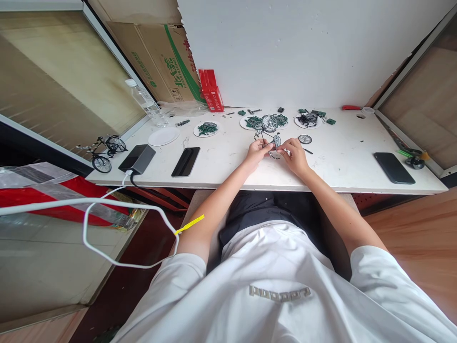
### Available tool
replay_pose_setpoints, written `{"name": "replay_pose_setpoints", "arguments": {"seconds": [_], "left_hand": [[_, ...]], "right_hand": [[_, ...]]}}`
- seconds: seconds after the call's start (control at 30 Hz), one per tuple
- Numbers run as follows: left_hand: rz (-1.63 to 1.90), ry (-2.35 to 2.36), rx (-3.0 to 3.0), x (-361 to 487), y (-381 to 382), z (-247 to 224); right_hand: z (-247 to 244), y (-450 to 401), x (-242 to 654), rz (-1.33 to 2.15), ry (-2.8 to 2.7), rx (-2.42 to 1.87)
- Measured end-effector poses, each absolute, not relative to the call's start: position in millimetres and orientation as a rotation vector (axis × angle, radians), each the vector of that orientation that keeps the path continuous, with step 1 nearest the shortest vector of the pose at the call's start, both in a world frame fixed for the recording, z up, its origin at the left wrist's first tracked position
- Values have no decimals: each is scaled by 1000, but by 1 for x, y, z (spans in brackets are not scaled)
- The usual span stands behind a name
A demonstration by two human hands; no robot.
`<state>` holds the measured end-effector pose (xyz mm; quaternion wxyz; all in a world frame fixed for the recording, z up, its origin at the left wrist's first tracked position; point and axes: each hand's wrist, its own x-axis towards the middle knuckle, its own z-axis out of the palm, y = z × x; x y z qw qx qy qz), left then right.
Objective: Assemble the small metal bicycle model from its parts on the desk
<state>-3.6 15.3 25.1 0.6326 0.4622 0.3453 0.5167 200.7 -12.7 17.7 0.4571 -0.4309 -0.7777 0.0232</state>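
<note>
A partly built model bicycle (pixel 269 123), with a thin dark frame and a spoked wheel turned up and away from me, is held over the table in front of my body. My left hand (pixel 257 155) is closed, thumb and fingers gripping its frame. From the other side, my right hand (pixel 295 156) pinches at the near end of the bicycle, beside a greyish part (pixel 277 140). What lies between those right fingertips is too small to make out. Just beyond the right hand, a loose spoked wheel (pixel 304 139) and a thin dark piece (pixel 307 151) rest on the table.
White plates with green and black parts (pixel 207 128) line the table's back (pixel 228 166). Another model bicycle (pixel 107 151), a dark adapter box (pixel 137 158), a bottle (pixel 147 102) and a phone (pixel 185 162) are leftward. A second phone (pixel 394 167) lies right. A white cable (pixel 85 228) loops at lower left.
</note>
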Motion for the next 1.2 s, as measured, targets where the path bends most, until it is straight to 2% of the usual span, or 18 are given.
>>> {"name": "replay_pose_setpoints", "arguments": {"seconds": [0.4, 0.7, 1.2], "left_hand": [[1149, 751, 1012, -6, 12, 30], [1173, 711, 1044, -6, 14, 28], [1203, 730, 1218, -5, 10, 26]], "right_hand": [[24, -16, 200, 221, -1814, -1069], [27, -16, 197, 532, -1610, -1080], [29, -15, 197, 642, -1524, -1057]]}}
